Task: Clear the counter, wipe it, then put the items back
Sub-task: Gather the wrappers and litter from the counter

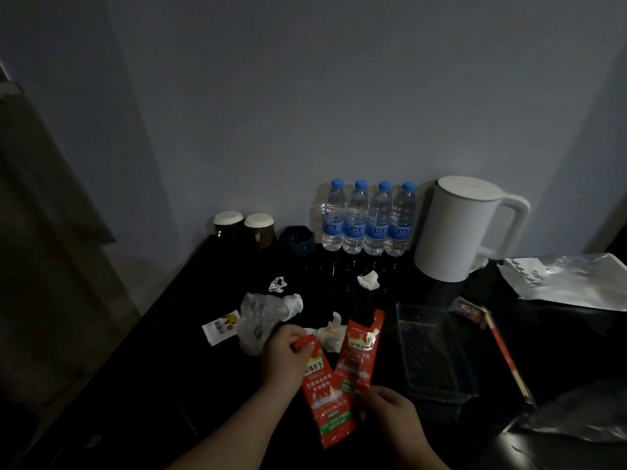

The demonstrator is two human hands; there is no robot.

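The black counter [190,334] is littered with rubbish. My left hand [283,357] pinches the top of a red snack wrapper [325,401] above the counter's front. My right hand [390,407] holds the lower end of a second red wrapper [359,351], which stands up with its torn top pointing away. Crumpled tissues [330,334] lie just behind the wrappers, another tissue [369,280] further back. A crumpled clear plastic bag [261,317] and a small white sachet [220,325] lie to the left.
Along the wall stand two upturned cups [242,228], a dark ashtray [297,240], several water bottles [368,222] and a white kettle [458,228]. A clear tray [437,351], chopsticks in a red sleeve [507,354], a small dark packet [470,310] and silver bags [570,279] lie right.
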